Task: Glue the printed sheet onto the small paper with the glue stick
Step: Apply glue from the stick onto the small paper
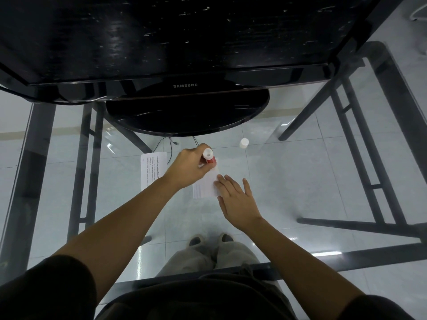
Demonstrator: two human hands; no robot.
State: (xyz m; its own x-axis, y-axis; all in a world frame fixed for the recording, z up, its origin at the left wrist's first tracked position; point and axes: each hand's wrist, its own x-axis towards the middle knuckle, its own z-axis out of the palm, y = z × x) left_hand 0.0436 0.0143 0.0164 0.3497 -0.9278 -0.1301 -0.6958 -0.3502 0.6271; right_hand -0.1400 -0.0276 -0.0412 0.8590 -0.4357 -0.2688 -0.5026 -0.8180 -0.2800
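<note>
My left hand (187, 166) is curled around the glue stick (211, 160), holding it upright with its white end toward me and its working end down at the far end of the small paper (204, 187). I cannot tell whether the tip actually touches the paper, since my fingers hide it. My right hand (236, 202) lies flat with straight fingers, its fingertips pressing on the near right edge of the small paper to pin it to the glass table (300, 181).

The stick's white cap (244, 143) stands on the glass beyond the small paper and to its right, well apart from it, so the uncapping is done. The printed sheet (152, 167) lies just left of the small paper, text up, partly under my left forearm, and no part of it overlaps the small paper.

I judge I am in the gluing stroke itself, and early in it, with the stick at the far end. No glue film shows on the paper from here. Left to do: cover the paper, set the stick down, lift the printed sheet across and press it on. The monitor (182, 85) looms beyond the small paper.
</note>
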